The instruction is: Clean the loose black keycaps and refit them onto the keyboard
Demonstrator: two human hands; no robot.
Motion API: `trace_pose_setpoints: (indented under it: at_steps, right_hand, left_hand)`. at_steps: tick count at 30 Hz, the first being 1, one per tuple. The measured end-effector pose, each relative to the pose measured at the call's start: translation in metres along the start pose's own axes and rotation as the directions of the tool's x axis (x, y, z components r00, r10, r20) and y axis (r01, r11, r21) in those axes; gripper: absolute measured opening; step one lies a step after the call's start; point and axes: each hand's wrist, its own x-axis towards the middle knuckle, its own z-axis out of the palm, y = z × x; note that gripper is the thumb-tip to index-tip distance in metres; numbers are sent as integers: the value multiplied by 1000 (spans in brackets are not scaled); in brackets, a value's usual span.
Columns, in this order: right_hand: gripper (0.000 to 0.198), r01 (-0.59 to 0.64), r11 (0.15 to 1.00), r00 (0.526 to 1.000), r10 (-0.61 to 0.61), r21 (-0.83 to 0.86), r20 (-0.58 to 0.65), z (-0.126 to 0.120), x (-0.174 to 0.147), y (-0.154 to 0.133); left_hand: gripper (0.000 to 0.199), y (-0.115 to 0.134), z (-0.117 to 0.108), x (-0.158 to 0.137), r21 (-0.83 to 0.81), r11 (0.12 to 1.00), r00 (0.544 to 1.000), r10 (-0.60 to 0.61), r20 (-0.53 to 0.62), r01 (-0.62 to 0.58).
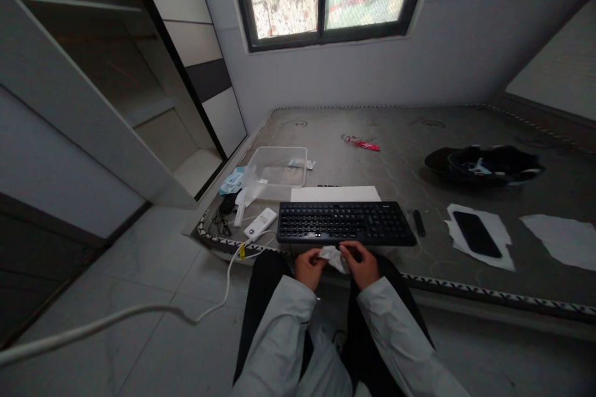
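Observation:
A crumpled white tissue (334,257) is stretched between my two hands, just in front of the keyboard's near edge. My left hand (309,270) pinches its left side with bent fingers. On the other side, my right hand (361,265) grips the tissue between thumb and fingers. The black keyboard (344,223) lies flat on the grey mattress, right beyond my hands. Behind it is a white flat strip (335,194), partly covered by the keyboard. My fingers hide part of the tissue.
A clear plastic bin (279,150) stands back left, near a white power strip (261,224) with a cable (228,285) trailing left. At right are a small black stick (419,223), a phone (477,234) on paper, a black cap (488,164) and a white sheet (563,239). A red packet (365,144) lies farther back.

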Motion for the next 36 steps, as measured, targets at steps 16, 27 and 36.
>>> trace_pose_setpoints:
  at_steps: [16,27,36]
  right_hand:
    - [31,-88,987,996,84,132,38,-4,-6,12]
    - [27,-89,992,987,76,85,139,-11,-10,-4]
    - [14,-10,1000,980,14,-22,196,-8,-11,-2]
  left_hand:
    - [23,8,2,-11,-43,998,998,-50,-49,48]
    - [29,11,7,-11,-252,963,995,-101,-9,96]
    - [29,9,11,-8,-292,952,995,-70,73,88]
